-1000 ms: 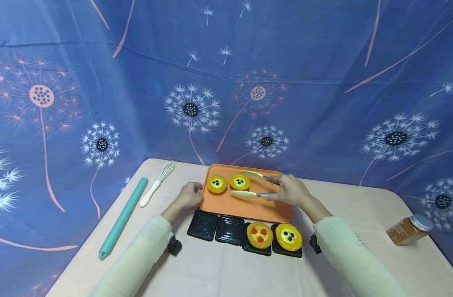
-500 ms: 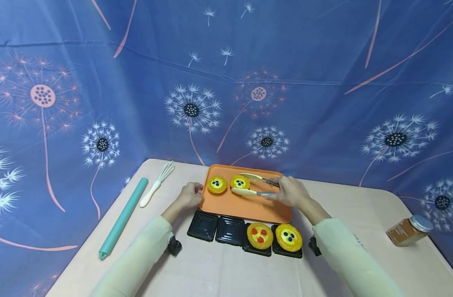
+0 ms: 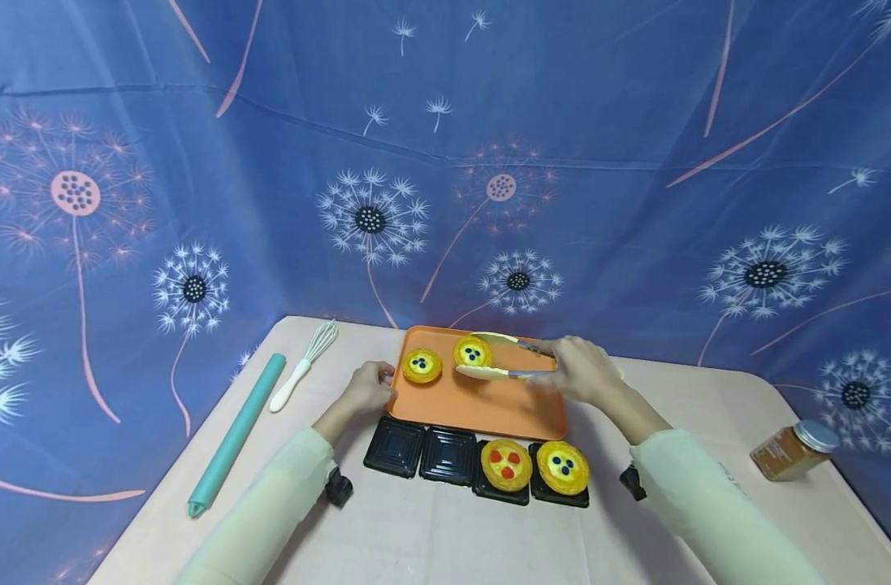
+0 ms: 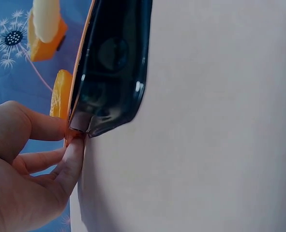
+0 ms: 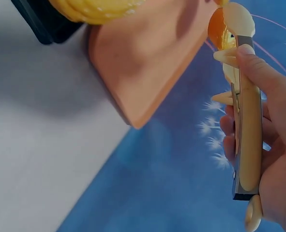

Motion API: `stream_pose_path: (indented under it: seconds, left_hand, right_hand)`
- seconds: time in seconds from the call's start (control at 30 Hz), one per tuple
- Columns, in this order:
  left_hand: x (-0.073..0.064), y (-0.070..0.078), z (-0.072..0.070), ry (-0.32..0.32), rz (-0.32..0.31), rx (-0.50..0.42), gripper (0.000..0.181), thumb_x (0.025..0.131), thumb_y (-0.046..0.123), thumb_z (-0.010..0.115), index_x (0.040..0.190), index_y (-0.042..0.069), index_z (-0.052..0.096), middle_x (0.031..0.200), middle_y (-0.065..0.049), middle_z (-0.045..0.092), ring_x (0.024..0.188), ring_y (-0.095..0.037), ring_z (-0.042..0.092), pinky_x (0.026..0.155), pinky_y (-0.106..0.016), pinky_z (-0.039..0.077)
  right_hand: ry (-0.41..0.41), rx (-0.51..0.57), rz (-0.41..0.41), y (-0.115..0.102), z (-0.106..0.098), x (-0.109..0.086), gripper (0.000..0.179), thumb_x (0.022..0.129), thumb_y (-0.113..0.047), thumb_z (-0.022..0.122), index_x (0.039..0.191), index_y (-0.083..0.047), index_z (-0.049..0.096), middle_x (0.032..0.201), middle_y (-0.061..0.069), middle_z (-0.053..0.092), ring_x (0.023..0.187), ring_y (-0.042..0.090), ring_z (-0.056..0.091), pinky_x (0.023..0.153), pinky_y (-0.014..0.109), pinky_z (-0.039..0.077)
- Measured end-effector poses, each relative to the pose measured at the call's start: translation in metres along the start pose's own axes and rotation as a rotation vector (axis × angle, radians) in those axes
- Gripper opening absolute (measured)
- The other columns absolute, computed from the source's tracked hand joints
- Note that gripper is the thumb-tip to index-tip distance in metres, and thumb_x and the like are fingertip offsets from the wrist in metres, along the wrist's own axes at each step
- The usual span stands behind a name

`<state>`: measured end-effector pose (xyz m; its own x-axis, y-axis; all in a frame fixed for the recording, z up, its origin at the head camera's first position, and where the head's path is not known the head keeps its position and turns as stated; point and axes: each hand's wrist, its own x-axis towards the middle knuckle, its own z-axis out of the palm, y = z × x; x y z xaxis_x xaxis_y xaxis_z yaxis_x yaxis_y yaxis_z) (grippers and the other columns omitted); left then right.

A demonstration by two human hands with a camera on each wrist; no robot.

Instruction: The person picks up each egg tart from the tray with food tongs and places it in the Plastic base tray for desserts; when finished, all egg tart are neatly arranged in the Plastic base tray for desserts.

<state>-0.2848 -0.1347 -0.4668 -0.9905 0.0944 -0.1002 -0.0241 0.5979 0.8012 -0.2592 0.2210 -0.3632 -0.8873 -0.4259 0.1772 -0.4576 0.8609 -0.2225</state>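
Observation:
My right hand [image 3: 582, 370] grips food tongs [image 3: 485, 374] with cream tips. Between the tips is a yellow egg tart [image 3: 473, 353] with blue berries, raised off the orange tray [image 3: 482, 414]; the left wrist view shows this tart [image 4: 45, 41] above the tray's edge. My left hand [image 3: 368, 387] pinches the tray's left rim between thumb and fingers. Another blue-berry tart [image 3: 421, 366] lies on the tray near that hand. In front of the tray stand two black square boxes [image 3: 395, 447] with nothing in them. Beside them, a red-topped tart [image 3: 506, 465] and a blue-berry tart [image 3: 563, 468] sit in similar boxes.
A teal rolling pin [image 3: 236, 437] and a white whisk [image 3: 304, 367] lie at the table's left. At the far right a jar [image 3: 794, 451] with a silvery lid lies tilted in view. A blue dandelion-print cloth [image 3: 445, 203] hangs right behind the tray.
The tongs have closed in on the right-hand tart and lifted it a little from the tray. My right hand has risen slightly; my left hand keeps its hold on the rim.

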Motion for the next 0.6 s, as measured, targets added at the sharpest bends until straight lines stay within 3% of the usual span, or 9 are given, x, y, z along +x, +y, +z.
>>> stream_pose_path:
  seconds: [0.2, 0.33, 0.5, 0.6]
  left_hand:
    - [-0.001, 0.001, 0.001, -0.002, -0.004, -0.001, 0.05, 0.076, -0.006, 0.064, 0.125, -0.009, 0.058, 0.095, -0.011, 0.061, 0.086, -0.023, 0.056, 0.075, -0.033, 0.049]
    - [-0.001, 0.001, 0.002, -0.005, -0.004, -0.001, 0.051, 0.075, -0.006, 0.063, 0.126, -0.01, 0.058, 0.095, -0.011, 0.06, 0.086, -0.023, 0.056, 0.075, -0.033, 0.049]
    - [-0.001, 0.001, 0.002, 0.0, 0.002, -0.001, 0.049, 0.075, -0.006, 0.063, 0.124, -0.009, 0.059, 0.094, -0.011, 0.061, 0.086, -0.023, 0.056, 0.075, -0.033, 0.049]
    - [-0.002, 0.001, 0.0, 0.007, 0.01, -0.004, 0.047, 0.075, -0.006, 0.063, 0.122, -0.009, 0.06, 0.094, -0.011, 0.061, 0.085, -0.023, 0.056, 0.075, -0.033, 0.049]
  right_hand:
    - [0.042, -0.039, -0.05, -0.008, -0.02, -0.01, 0.063, 0.079, -0.04, 0.083, 0.129, -0.005, 0.066, 0.064, -0.006, 0.05, 0.062, 0.016, 0.039, 0.047, 0.029, 0.03]
    - [0.064, -0.054, -0.057, -0.014, -0.029, -0.021, 0.061, 0.078, -0.036, 0.084, 0.129, -0.006, 0.066, 0.072, -0.005, 0.052, 0.064, 0.015, 0.04, 0.048, 0.029, 0.032]
    - [0.06, -0.049, -0.081, -0.022, -0.037, -0.035, 0.059, 0.076, -0.033, 0.086, 0.126, -0.007, 0.068, 0.07, -0.007, 0.051, 0.064, 0.014, 0.04, 0.049, 0.029, 0.033]
    - [0.04, -0.043, -0.104, -0.026, -0.041, -0.042, 0.058, 0.076, -0.034, 0.086, 0.125, -0.007, 0.069, 0.079, -0.006, 0.062, 0.066, 0.013, 0.044, 0.052, 0.029, 0.037]
